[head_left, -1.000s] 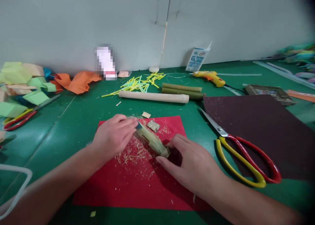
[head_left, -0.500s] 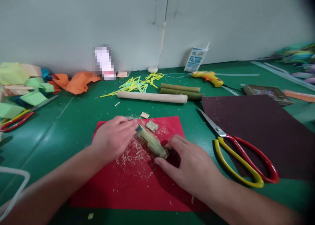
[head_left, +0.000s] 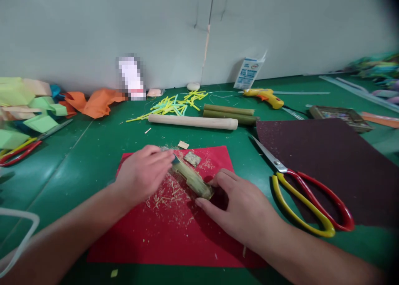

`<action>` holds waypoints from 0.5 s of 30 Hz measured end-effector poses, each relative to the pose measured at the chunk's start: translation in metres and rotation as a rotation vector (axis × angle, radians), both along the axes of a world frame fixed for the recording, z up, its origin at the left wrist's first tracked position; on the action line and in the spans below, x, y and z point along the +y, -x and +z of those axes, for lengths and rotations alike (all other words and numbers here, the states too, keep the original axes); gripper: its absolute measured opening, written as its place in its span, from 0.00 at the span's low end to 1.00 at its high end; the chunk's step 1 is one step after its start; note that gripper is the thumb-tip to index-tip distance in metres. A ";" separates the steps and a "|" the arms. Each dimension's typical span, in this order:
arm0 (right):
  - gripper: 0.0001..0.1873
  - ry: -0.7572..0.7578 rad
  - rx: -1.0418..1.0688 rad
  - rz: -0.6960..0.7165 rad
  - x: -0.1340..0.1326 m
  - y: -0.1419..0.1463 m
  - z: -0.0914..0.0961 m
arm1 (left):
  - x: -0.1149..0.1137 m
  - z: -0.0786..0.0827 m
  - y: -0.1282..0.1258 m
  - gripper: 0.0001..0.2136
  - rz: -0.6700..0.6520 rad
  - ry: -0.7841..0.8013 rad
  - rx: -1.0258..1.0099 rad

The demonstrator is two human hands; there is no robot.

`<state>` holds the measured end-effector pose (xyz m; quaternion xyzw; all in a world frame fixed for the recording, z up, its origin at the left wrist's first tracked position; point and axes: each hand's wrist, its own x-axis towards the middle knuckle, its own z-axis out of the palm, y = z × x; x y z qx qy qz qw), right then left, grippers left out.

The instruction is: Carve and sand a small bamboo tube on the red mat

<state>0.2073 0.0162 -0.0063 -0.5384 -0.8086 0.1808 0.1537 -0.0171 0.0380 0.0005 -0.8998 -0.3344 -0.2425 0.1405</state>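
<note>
Head view: two bare hands work a short pale green bamboo piece (head_left: 195, 181) on a red paper sheet (head_left: 162, 239), centre of frame.

The left hand (head_left: 141, 175) is closed around a small blue-tipped tool (head_left: 175, 160), mostly hidden, its tip at the piece's upper-left end. The right hand (head_left: 240, 206) pinches the lower-right end between thumb and curled fingers. Since a second ago almost nothing has moved: both hands keep their hold and the piece sits a touch further left, so the scraping looks mid-course. Pale loose shavings (head_left: 166, 195) lie beside it. At right, red-and-yellow-handled scissors (head_left: 307, 197) partly overlie a dark brown rough sheet (head_left: 327, 160); a pale wooden dowel (head_left: 193, 121) lies above centre.
</note>
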 end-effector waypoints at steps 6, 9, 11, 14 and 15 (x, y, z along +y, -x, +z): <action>0.12 -0.004 0.011 0.006 0.000 0.000 0.000 | -0.003 -0.002 -0.003 0.10 -0.070 0.043 0.022; 0.12 -0.001 0.016 0.006 0.000 0.000 -0.001 | -0.003 -0.003 -0.004 0.10 -0.012 0.035 -0.023; 0.12 0.006 0.023 0.026 0.000 0.000 0.000 | -0.003 -0.003 -0.003 0.10 -0.069 0.070 0.003; 0.12 0.004 0.011 0.004 0.001 0.001 0.000 | -0.002 -0.003 -0.001 0.10 -0.057 0.075 -0.032; 0.12 0.005 0.006 -0.002 0.001 0.001 0.000 | -0.002 -0.003 -0.002 0.10 -0.018 0.059 -0.050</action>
